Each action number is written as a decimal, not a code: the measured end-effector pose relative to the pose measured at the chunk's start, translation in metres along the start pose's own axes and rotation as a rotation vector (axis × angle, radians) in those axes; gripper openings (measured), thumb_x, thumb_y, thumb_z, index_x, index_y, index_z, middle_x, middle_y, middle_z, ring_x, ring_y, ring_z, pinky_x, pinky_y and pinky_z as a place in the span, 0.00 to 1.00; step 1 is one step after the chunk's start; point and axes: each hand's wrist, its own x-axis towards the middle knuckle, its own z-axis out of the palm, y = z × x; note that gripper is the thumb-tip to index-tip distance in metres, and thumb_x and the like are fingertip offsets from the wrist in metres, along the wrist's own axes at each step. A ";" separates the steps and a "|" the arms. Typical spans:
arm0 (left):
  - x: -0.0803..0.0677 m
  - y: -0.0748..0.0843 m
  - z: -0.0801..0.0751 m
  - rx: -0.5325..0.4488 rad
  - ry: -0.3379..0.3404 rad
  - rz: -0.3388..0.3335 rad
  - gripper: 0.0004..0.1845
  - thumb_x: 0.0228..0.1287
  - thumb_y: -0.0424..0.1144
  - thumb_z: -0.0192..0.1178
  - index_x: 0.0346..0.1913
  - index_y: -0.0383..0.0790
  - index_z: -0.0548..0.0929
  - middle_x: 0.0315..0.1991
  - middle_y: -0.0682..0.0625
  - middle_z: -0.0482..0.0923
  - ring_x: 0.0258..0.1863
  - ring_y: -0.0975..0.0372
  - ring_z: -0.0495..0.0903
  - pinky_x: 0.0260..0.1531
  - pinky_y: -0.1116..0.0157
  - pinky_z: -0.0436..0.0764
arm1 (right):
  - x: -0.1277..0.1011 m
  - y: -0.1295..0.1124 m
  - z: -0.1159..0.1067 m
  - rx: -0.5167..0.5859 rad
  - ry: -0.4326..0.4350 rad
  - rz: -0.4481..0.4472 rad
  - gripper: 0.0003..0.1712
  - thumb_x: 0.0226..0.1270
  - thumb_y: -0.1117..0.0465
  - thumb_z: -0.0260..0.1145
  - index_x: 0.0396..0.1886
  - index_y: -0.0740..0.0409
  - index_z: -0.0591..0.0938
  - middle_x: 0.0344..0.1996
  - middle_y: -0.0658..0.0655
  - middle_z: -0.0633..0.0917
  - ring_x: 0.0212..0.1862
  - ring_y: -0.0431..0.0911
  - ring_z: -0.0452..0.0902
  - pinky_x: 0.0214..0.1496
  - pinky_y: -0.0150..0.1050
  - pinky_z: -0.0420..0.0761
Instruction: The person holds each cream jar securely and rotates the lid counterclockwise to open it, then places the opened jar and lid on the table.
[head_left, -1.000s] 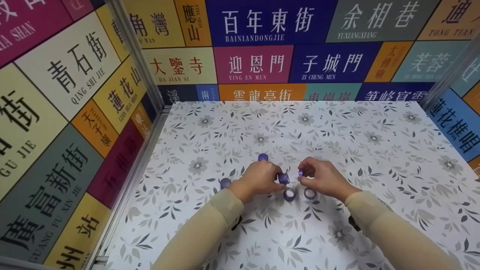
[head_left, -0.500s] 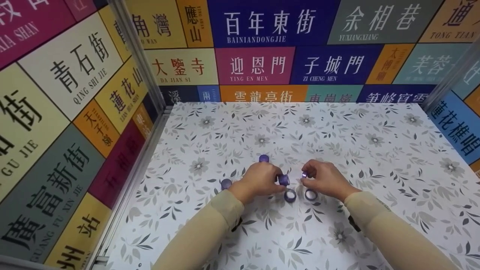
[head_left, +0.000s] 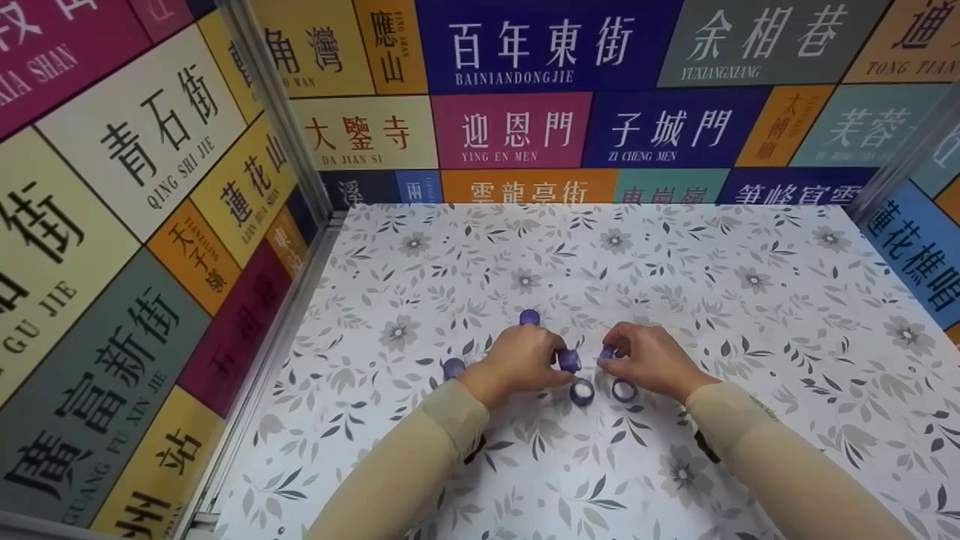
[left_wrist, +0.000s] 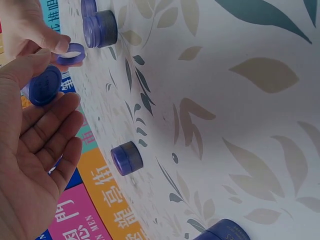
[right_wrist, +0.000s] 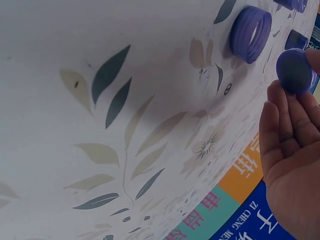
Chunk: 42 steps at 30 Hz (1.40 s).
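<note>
My left hand [head_left: 529, 358] pinches a small purple jar [left_wrist: 45, 86] between thumb and index finger; its other fingers are spread loosely. Opposite it, my right hand [head_left: 646, 360] holds a round purple lid [right_wrist: 294, 71] by thumb and fingertips. The lid's hollow side faces the jar in the left wrist view, with a gap between them. Below the hands on the table stand an uncovered purple jar [head_left: 582, 392] with a white inside and a purple ring-shaped piece [head_left: 624, 389], open side up.
Two capped purple jars stand farther left: one [head_left: 529, 317] beyond my left hand, the other [head_left: 454, 368] beside my left wrist. The table [head_left: 420, 465] has a white leaf-and-flower cover. Colourful sign-printed walls [head_left: 510, 127] stand at the back and both sides.
My right hand has shifted slightly right and turned the lid between its fingertips. The left hand keeps its jar almost in place. The pieces on the table stay put.
</note>
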 end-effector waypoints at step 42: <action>-0.001 -0.002 -0.004 -0.059 -0.030 -0.039 0.17 0.54 0.57 0.71 0.37 0.48 0.88 0.24 0.61 0.77 0.24 0.66 0.75 0.27 0.65 0.74 | -0.002 0.011 0.000 -0.128 -0.086 0.128 0.22 0.55 0.53 0.76 0.48 0.56 0.85 0.41 0.54 0.85 0.45 0.52 0.80 0.51 0.52 0.76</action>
